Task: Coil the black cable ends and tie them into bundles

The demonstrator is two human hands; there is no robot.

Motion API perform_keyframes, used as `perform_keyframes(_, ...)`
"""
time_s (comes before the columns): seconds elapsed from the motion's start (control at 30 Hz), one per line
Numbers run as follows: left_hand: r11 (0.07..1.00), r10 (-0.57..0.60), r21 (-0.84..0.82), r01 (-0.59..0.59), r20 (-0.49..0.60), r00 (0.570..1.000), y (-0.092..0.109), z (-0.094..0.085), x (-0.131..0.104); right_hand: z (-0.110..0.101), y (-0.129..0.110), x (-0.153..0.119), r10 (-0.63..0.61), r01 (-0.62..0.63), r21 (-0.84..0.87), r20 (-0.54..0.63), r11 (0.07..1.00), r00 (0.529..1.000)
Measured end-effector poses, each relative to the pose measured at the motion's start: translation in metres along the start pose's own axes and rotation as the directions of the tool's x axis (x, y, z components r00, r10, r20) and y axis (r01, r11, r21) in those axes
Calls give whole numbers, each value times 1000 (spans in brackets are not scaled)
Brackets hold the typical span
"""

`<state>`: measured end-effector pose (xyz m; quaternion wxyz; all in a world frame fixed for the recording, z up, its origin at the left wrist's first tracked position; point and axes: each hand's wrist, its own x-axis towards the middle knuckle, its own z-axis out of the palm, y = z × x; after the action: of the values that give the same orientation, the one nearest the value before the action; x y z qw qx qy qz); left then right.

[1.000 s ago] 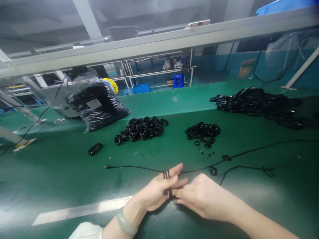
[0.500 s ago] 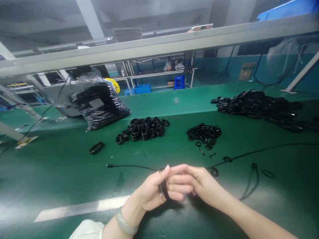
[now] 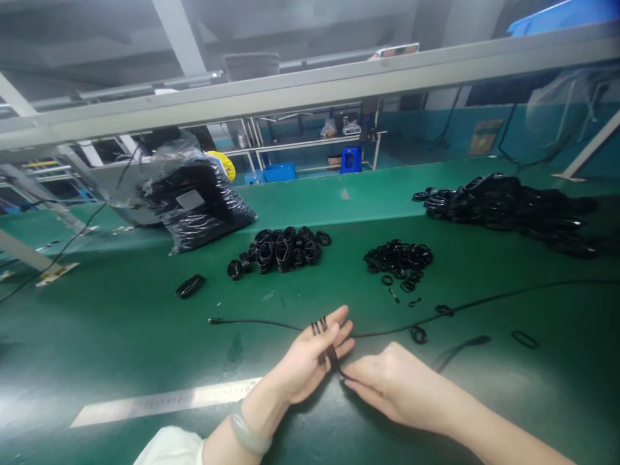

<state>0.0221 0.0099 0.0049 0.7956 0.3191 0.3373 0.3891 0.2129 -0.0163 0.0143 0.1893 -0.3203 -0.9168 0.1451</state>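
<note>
Several loops of a black cable [image 3: 332,356] go round the fingers of my left hand [image 3: 312,358], whose thumb presses on them. My right hand [image 3: 387,382], just right of it, pinches the same cable between thumb and finger below the loops. One cable end with a metal-tipped plug [image 3: 216,321] lies on the green table to the left. Behind my right hand another black cable stretch [image 3: 465,302] runs off to the right edge. A blurred cable end [image 3: 465,347] shows beyond my right wrist.
Coiled cables [image 3: 283,250] stand mid-table, with a single coil [image 3: 190,285] to their left. Small black rings [image 3: 400,258] lie right of centre. A larger cable pile [image 3: 504,206] is at back right, a plastic-wrapped bag [image 3: 198,200] at back left. A steel ruler [image 3: 165,402] lies front left.
My right hand has come away from my left fingers and moved down, now pinching the cable. The loops on my left hand show more openly. The blurred cable end at the right has shifted.
</note>
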Motion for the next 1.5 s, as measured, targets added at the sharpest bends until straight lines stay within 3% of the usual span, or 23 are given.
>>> perform_keyframes(0.07,995,-84,65,78,101,991,-5,2,-3,-1,7,1,-81,63,-95,-196,993,977)
perform_keyframes(0.13,981,-169,131,143,213,962,-7,6,-6,-3,14,1,-73,29,-132,-341,991,937)
perform_keyframes(0.27,959,-268,175,221,322,908,-5,10,-9,-8,22,3,45,-50,-2,-404,999,913)
perform_keyframes(0.33,961,-270,143,235,322,907,-3,7,-8,-8,23,3,103,-91,50,-391,995,915)
perform_keyframes(0.43,980,-171,-44,192,290,942,4,0,-5,-4,25,2,222,-192,122,-323,974,920)
perform_keyframes(0.53,956,-62,-270,115,196,979,15,-4,-3,3,24,2,299,-271,144,-234,952,925)
perform_keyframes(0.6,940,-5,-337,48,126,992,21,-7,-1,7,19,3,299,-282,116,-169,952,939)
perform_keyframes(0.77,960,129,-250,-122,9,992,26,-16,8,4,1,2,229,-227,-33,51,973,972)
perform_keyframes(0.87,977,152,-142,-157,-47,987,23,-18,10,-1,-4,0,158,-148,-114,85,982,984)
perform_keyframes(1.0,995,96,-2,-96,-26,995,18,-12,5,-2,1,-2,-16,4,-84,-137,996,990)
perform_keyframes(1.07,998,33,45,-35,30,999,15,-7,1,-1,3,-2,-41,28,-49,-297,998,954)
perform_keyframes(1.17,993,-55,116,38,153,987,9,-1,-4,-1,5,1,60,-11,104,-477,994,877)
perform_keyframes(1.23,985,-91,167,50,244,966,7,1,-7,-2,5,4,187,-55,263,-507,963,841)
perform_keyframes(1.3,978,-118,201,60,291,949,6,3,-10,-1,5,6,333,-124,428,-458,895,824)
perform_keyframes(1.4,970,-162,224,98,292,942,4,5,-12,5,7,10,539,-210,667,-334,715,773)
perform_keyframes(1.5,970,-155,229,81,326,933,1,8,-11,13,7,14,624,-172,855,-207,490,754)
